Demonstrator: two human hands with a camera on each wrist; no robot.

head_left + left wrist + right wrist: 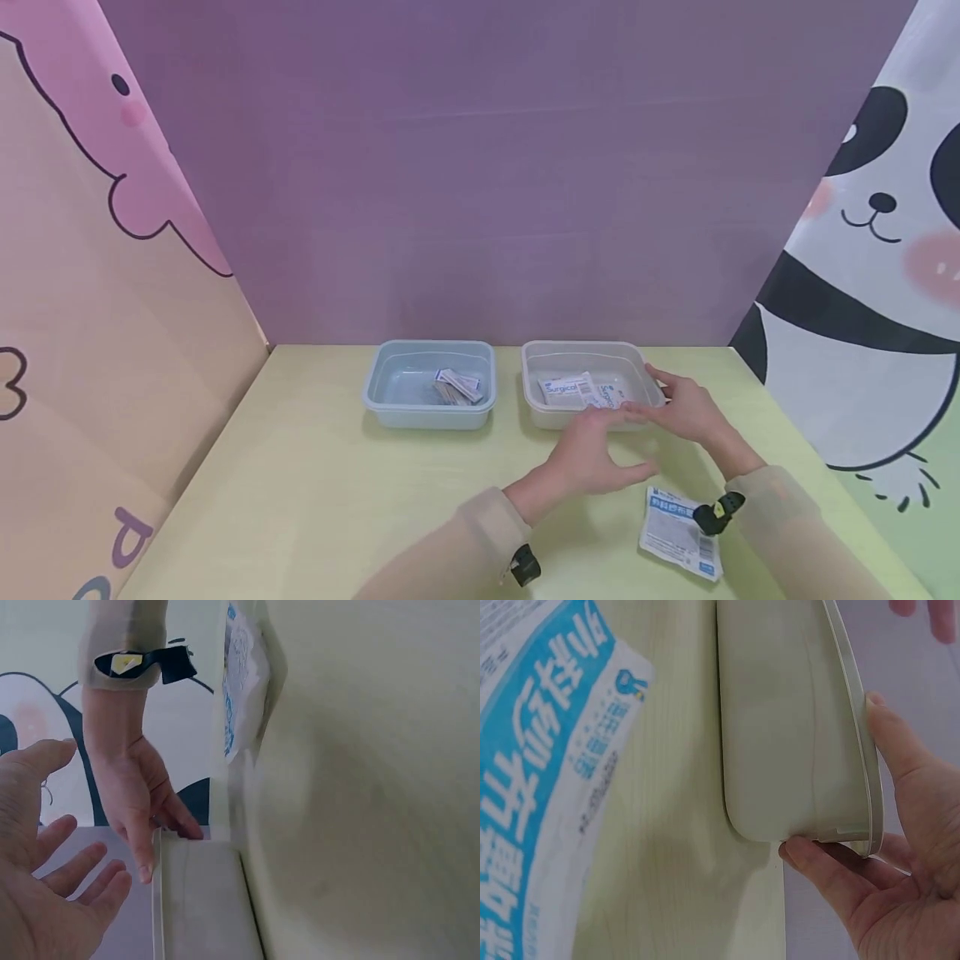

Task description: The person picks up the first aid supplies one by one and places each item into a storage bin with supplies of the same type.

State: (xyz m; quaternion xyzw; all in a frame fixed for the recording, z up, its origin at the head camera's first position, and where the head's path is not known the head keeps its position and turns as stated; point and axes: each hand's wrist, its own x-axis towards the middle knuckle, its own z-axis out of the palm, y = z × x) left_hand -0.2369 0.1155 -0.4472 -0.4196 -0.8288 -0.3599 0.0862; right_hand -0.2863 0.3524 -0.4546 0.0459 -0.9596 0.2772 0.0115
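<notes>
My right hand [690,408] grips the right end of a whitish plastic box [553,418], its thumb on the rim and other fingers at the corner, as the right wrist view shows. Inside that box lie small white packets [562,387] printed "Surgical". My left hand [588,458] hovers close in front of the box, thumb spread away from relaxed fingers, holding nothing. In the left wrist view its fingers [71,874] stand apart from the box wall [206,900]. Below the right forearm, a white and blue gauze dressing packet [675,529] lies on the table.
A light blue plastic box [427,418] stands left of the whitish one, with several slim white packets [459,386] in it. Behind both boxes rises a purple wall [480,208]. Printed side panels flank the pale yellow table [315,500], a panda [885,267] on the right one.
</notes>
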